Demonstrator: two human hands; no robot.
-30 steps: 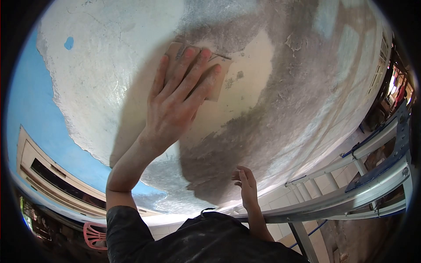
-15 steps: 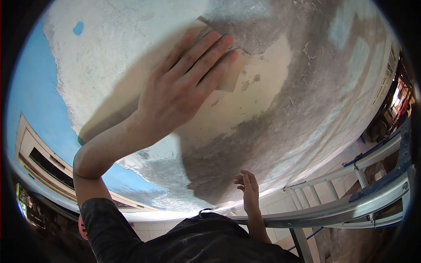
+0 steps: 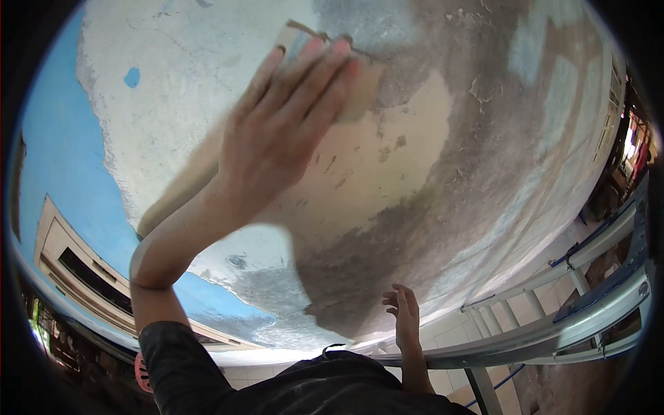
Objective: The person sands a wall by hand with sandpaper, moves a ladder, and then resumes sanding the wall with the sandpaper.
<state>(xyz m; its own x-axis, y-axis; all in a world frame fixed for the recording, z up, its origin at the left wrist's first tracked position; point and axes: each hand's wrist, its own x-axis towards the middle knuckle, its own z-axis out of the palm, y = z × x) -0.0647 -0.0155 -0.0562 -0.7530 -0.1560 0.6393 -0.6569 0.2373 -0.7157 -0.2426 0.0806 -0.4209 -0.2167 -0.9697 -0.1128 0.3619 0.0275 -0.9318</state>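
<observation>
My left hand (image 3: 283, 117) presses a tan sheet of sandpaper (image 3: 366, 86) against the wall with its fingers stretched over it. The palm hides part of the sheet, and motion blurs the hand a little. Under and around it the wall (image 3: 408, 162) shows patchy cream, white and grey plaster. Lower down, near my body, my right hand (image 3: 405, 308) is raised with loosely bent fingers apart and nothing in them. It hangs close to the metal ladder's rail.
A metal ladder (image 3: 588, 339) crosses the lower right. Blue paint (image 3: 55, 145) covers the wall's left side, beside a cream-framed opening (image 3: 83, 263). Pale floor tiles (image 3: 443, 335) lie far below. A pink plastic object (image 3: 142, 373) shows at lower left.
My left hand and the sandpaper have slid up and left across the wall. My right hand stays empty. The view has shifted slightly.
</observation>
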